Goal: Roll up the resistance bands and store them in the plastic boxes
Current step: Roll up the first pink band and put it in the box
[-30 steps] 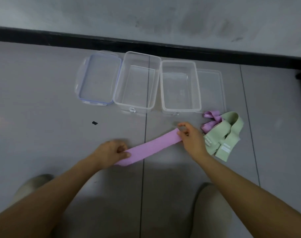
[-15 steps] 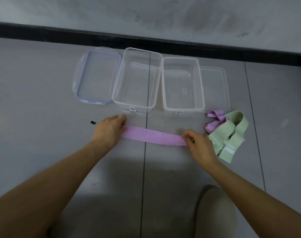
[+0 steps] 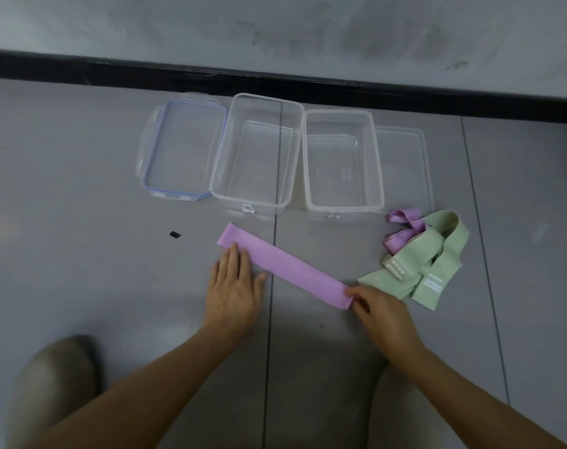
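A purple resistance band [image 3: 285, 265] lies flat on the grey floor, slanting from upper left to lower right. My left hand [image 3: 235, 288] rests flat with spread fingers, its fingertips on the band's left part. My right hand [image 3: 380, 307] pinches the band's lower right end. Two clear plastic boxes stand open and empty behind it: the larger one [image 3: 257, 153] left, the smaller one [image 3: 342, 160] right. A pile of green bands [image 3: 427, 264] with another purple band [image 3: 405, 226] lies to the right.
A blue-rimmed lid [image 3: 180, 145] lies left of the boxes, a clear lid [image 3: 403, 163] to their right. A small black speck [image 3: 175, 234] marks the floor. A black baseboard [image 3: 275, 81] runs along the wall. My shoes [image 3: 53, 384] are at the bottom.
The band has been laid flat on the floor and turned, its right end now nearer me. My left hand let go of the end and flattened onto the band.
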Action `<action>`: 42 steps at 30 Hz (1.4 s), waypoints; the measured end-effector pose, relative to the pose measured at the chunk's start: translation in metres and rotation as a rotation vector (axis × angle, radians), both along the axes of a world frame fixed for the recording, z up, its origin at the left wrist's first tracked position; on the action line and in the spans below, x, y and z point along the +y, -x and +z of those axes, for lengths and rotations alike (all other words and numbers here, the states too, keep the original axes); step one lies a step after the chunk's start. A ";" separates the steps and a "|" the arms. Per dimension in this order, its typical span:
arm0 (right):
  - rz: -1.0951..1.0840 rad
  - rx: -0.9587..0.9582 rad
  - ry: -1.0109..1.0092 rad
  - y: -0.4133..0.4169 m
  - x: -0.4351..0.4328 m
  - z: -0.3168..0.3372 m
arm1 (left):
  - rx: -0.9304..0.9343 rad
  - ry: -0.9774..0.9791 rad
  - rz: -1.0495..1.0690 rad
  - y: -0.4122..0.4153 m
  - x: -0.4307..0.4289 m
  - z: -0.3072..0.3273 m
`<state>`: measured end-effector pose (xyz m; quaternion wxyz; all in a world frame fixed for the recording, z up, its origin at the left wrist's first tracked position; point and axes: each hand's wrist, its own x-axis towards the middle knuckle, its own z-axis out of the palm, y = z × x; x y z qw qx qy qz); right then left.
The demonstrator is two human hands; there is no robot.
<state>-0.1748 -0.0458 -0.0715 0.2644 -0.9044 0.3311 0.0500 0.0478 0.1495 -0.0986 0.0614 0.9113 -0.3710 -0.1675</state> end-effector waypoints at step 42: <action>0.380 0.070 -0.069 0.006 0.109 -0.014 | 0.207 0.266 -0.480 0.091 0.058 0.019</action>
